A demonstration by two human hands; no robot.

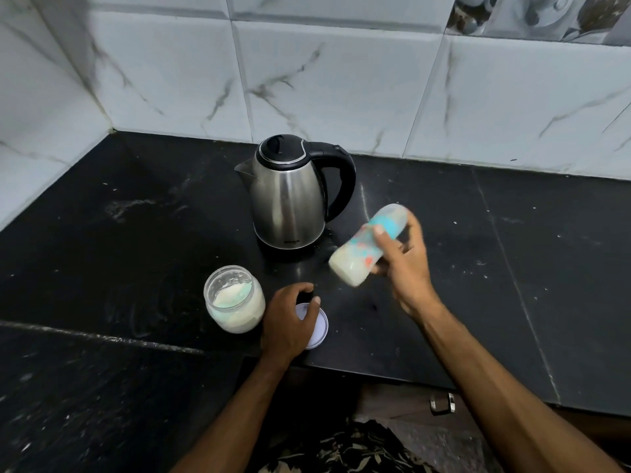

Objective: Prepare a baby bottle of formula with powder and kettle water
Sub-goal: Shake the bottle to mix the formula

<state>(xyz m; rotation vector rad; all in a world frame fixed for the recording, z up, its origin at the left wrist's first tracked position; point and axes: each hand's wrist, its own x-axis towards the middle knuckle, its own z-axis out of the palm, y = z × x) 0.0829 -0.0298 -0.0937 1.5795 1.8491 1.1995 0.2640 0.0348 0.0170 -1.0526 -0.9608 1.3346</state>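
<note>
A black stone counter [512,268], scuffed and flecked white, filled the middle and lower frame, meeting white grey-veined marble-look wall tiles [341,80] across the top, with a patterned grey tile [546,15] at upper right.

Tilted milky bottle [370,245] (capped), airborne
</note>
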